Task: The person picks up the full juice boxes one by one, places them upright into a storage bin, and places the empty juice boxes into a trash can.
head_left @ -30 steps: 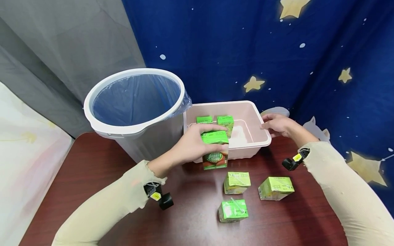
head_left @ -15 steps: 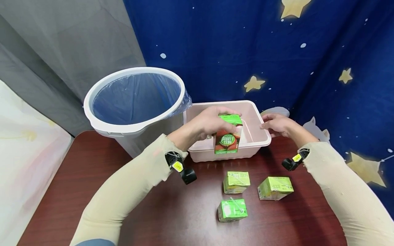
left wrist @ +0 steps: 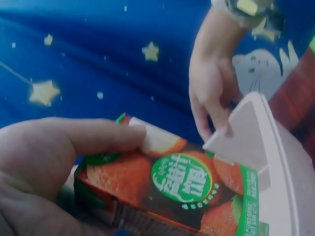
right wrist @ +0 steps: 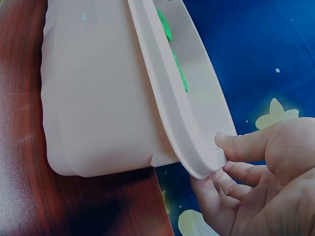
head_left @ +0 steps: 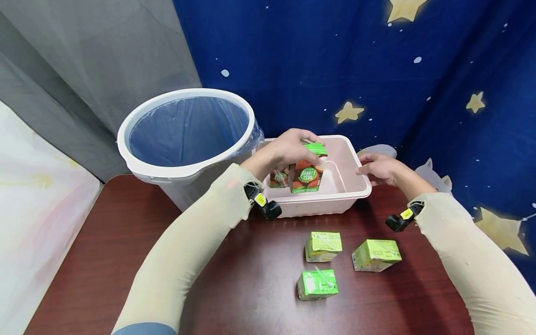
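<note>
My left hand (head_left: 289, 148) grips a juice box (head_left: 307, 178) with a green top and a red-brown front, inside the mouth of a pale pink plastic bin (head_left: 310, 208). In the left wrist view, the thumb lies along that carton's printed face. Left of it in the bin, another matching juice box (head_left: 278, 179) stands partly hidden by the hand. My right hand (head_left: 380, 168) pinches the bin's right rim, thumb on the inner side and fingers underneath, as the right wrist view shows. Green tops (right wrist: 179, 71) of cartons peek over the rim there.
A tall white trash can (head_left: 186, 179) with a clear liner stands left of the bin. On the dark red table (head_left: 234, 288) in front are two yellow-green juice boxes (head_left: 323, 246) and a brighter green juice box (head_left: 317, 284). A blue star curtain (head_left: 293, 56) hangs behind.
My left hand has carried the juice box from in front of the bin's front wall, up and back to the right, into the bin's mouth. The right hand stays on the rim.
</note>
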A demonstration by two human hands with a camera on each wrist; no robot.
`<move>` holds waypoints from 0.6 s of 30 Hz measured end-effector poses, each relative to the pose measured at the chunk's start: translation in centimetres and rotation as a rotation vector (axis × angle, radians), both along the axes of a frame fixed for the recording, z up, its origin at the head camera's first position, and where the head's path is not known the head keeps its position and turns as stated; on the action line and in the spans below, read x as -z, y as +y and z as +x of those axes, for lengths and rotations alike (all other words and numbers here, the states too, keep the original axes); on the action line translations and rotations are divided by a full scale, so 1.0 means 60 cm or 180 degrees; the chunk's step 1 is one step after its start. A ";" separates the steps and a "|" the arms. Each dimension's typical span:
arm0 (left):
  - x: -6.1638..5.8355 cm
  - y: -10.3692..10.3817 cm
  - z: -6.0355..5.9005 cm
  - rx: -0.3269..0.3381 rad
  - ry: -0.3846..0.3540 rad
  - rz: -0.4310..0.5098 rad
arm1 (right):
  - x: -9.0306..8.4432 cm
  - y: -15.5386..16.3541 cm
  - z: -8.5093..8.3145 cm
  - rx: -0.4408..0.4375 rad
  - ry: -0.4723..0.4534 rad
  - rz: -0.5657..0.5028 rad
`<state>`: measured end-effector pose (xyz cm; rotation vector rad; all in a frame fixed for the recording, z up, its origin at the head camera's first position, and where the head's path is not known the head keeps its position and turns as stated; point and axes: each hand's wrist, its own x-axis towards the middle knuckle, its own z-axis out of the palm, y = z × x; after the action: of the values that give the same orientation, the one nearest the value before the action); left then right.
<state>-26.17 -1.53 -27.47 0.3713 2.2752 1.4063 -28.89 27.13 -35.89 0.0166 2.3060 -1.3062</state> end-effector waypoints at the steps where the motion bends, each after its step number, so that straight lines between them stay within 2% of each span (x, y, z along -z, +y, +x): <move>1: 0.002 0.001 -0.006 0.0071 0.0035 -0.0051 | 0.000 0.000 0.000 -0.0002 0.0004 0.0004; 6: 0.012 0.008 -0.034 0.0448 0.0014 -0.0082 | -0.003 0.002 0.000 -0.0005 0.0008 0.0032; 9: 0.015 0.012 -0.045 0.0578 -0.0195 -0.0034 | -0.003 0.004 -0.002 -0.0005 0.0008 0.0041; 12: 0.020 0.013 -0.055 0.0608 -0.0424 -0.0102 | -0.001 0.004 -0.003 0.0001 -0.0001 0.0041; 18: 0.036 0.008 -0.074 0.0508 -0.0769 -0.0521 | 0.000 0.003 -0.003 -0.0007 -0.0008 0.0042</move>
<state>-30.63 -1.02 -29.62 0.3052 2.0955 1.1130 -29.06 27.30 -35.91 0.0200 2.3119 -1.2894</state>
